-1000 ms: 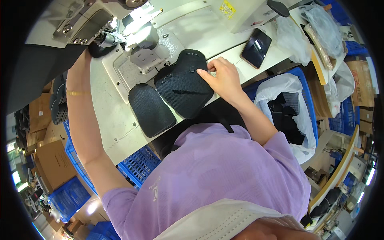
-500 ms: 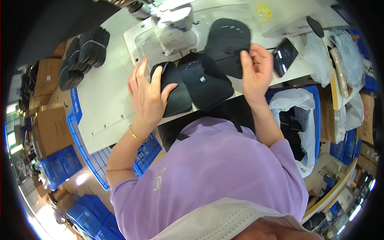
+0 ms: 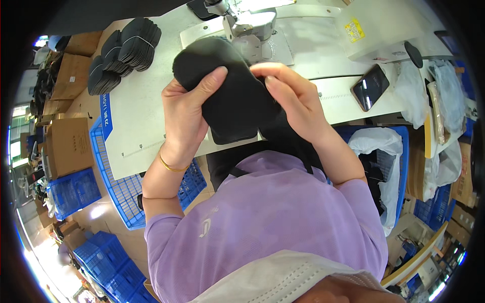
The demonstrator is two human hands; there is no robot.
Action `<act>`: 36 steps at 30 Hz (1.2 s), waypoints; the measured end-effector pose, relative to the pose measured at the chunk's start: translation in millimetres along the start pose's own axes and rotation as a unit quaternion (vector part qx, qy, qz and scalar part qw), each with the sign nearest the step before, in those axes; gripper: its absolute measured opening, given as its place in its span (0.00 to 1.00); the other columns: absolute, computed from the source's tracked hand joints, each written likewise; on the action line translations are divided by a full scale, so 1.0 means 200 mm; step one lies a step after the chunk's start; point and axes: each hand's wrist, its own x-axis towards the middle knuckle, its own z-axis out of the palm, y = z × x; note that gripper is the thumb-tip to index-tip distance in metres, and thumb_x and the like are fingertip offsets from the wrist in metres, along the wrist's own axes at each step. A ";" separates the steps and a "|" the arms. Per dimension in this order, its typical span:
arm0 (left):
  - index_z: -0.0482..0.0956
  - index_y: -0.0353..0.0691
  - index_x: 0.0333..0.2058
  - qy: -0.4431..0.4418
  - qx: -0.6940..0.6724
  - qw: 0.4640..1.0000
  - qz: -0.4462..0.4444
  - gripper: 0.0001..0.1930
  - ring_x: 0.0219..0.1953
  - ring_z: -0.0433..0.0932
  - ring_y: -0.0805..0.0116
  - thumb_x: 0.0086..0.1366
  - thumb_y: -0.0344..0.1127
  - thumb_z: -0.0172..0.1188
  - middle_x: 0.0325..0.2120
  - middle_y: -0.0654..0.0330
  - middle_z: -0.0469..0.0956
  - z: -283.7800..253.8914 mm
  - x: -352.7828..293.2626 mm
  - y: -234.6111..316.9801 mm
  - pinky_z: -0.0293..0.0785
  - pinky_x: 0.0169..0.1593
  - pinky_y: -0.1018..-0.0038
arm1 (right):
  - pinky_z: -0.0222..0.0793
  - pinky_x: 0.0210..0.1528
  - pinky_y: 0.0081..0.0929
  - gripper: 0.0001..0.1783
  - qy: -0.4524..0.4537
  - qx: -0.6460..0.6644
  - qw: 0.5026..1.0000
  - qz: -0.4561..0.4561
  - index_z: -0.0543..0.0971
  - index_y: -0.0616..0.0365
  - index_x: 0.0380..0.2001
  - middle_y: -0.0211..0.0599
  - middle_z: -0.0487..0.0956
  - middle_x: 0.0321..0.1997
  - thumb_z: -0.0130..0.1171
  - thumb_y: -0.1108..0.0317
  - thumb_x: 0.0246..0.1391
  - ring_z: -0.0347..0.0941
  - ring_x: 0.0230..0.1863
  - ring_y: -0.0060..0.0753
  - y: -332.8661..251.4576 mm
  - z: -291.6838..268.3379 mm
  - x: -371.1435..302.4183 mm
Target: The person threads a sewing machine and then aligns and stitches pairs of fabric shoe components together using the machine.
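My left hand is closed on a black, rounded fabric piece, its thumb lying across the top surface. The piece is raised over the table's front edge, and a second layer seems to lie against it. At its right edge my right hand pinches the fabric between thumb and bent fingers. Just beyond the piece stands a white sewing machine head, its needle area partly behind the fabric.
Banded stacks of dark rounded pieces lie at the table's far left. A black phone rests on the right. Below the table stand a blue crate on the left and a bin lined with a white bag on the right.
The black pieces spread along the table edge are now gathered and lifted in both hands. My right hand has moved left to the fabric's edge. The view has shifted slightly.
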 end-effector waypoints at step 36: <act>0.81 0.30 0.43 -0.006 0.243 0.970 0.022 0.11 0.40 0.81 0.67 0.62 0.26 0.63 0.39 0.55 0.82 -0.03 0.67 0.23 0.78 0.43 0.73 | 0.72 0.20 0.18 0.10 0.039 0.094 0.993 0.058 0.76 0.69 0.32 0.50 0.84 0.32 0.52 0.70 0.62 0.78 0.20 0.27 -0.02 0.01 0.28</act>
